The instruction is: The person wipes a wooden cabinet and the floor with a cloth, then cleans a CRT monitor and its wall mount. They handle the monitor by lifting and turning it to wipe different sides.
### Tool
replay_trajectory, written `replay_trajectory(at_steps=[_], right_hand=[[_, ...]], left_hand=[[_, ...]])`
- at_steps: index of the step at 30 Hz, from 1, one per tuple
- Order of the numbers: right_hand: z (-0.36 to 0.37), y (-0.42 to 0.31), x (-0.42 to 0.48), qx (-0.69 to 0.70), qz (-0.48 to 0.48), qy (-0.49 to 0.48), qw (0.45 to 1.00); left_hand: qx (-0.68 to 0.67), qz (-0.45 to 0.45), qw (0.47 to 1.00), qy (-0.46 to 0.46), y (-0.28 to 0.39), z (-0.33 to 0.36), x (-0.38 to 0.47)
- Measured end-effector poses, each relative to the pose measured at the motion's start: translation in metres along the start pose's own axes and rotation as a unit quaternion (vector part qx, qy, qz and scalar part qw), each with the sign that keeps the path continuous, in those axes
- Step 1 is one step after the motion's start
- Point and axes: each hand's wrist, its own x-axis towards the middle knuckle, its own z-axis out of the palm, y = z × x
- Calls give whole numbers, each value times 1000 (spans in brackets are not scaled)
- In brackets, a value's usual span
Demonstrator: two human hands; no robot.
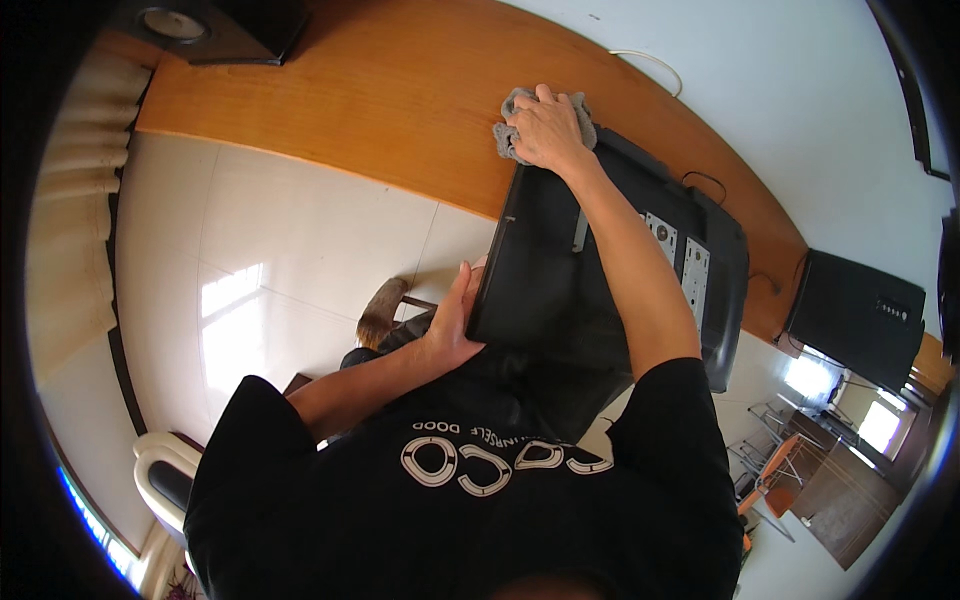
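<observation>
A large black flat-panel television or monitor [555,292] stands before me with its ribbed back in view. Silver metal bracket plates [696,274] are fixed on that back. My right hand [547,129] presses a crumpled grey cloth [510,142] against the panel's far upper left corner, fingers spread over it. At the near left edge, my left hand [454,319] steadies the panel; its thumb points up and part of the fingers is hidden behind the edge. My right forearm passes over the panel's back and covers some of it.
The panel overlaps a long wooden tabletop [360,90] along the white wall [750,90]. A black loudspeaker [232,34] sits at its left end; a black box with knobs [855,307] is at right. A stool [382,311], a pale chair [161,476] and an orange chair [780,472] stand around.
</observation>
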Motion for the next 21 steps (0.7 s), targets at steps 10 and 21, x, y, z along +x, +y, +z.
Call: replay_trajectory(at_steps=[10,21], right_hand=[[-50,-123,-113,103,-186,31,977],[-25,-67,-82,16,-140,130,981]], left_hand=[[-147,-108,983,5,23,3,-16],[-187,-62,980,-14,14,-14,-10]])
